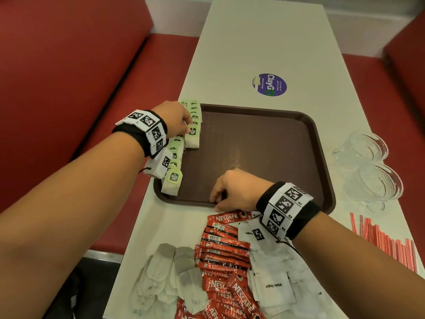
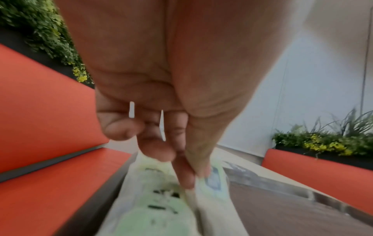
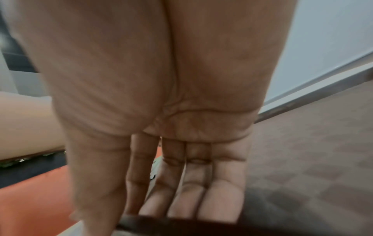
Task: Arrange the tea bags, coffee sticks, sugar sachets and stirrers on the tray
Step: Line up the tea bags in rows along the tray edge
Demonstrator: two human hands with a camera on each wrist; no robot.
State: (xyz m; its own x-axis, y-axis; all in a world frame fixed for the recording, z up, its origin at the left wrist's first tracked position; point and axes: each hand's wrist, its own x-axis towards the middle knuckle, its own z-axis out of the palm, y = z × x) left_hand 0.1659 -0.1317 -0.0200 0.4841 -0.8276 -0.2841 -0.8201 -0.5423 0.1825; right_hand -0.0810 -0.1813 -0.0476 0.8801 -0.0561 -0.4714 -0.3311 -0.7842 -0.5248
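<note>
Long cream tabletop (image 1: 264, 42) between red booth seats (image 1: 69, 65), planters with greenery behind. The brown tray (image 1: 253, 139) has green tea bags (image 1: 193, 132) lined up along its left edge; left hand (image 1: 174, 118) pinches one. Right hand (image 1: 234, 189), fingers straight, rests on the tray's near rim. Coffee sticks (image 1: 225, 247), sugar sachets (image 1: 273, 286) and stirrers (image 1: 386, 242) lie on the tabletop.

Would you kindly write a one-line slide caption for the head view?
Left hand lines tea bags along the tray edge; right hand rests on its near rim.
</note>
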